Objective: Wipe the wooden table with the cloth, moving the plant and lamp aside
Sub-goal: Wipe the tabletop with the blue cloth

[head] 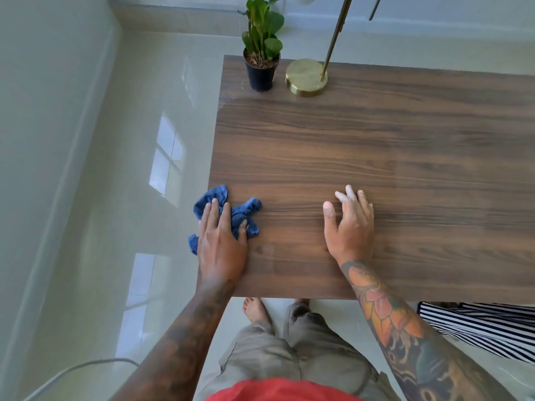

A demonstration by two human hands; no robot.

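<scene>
A dark wooden table (362, 146) fills the middle and right of the view. My left hand (221, 244) presses flat on a crumpled blue cloth (228, 211) at the table's near left corner, part of the cloth hanging over the left edge. My right hand (348, 224) rests on the bare wood to the right, fingers relaxed, holding nothing. At the far left corner stands a green plant in a black pot (261, 69). Right beside it sits the round brass base of a lamp (306, 77), its thin stem rising out of view.
Glossy pale floor tiles (130, 169) lie to the left of the table. A black-and-white striped fabric (486, 325) shows under the table's near right edge. A white cable (81, 369) runs across the floor at bottom left. My bare feet stand just before the table.
</scene>
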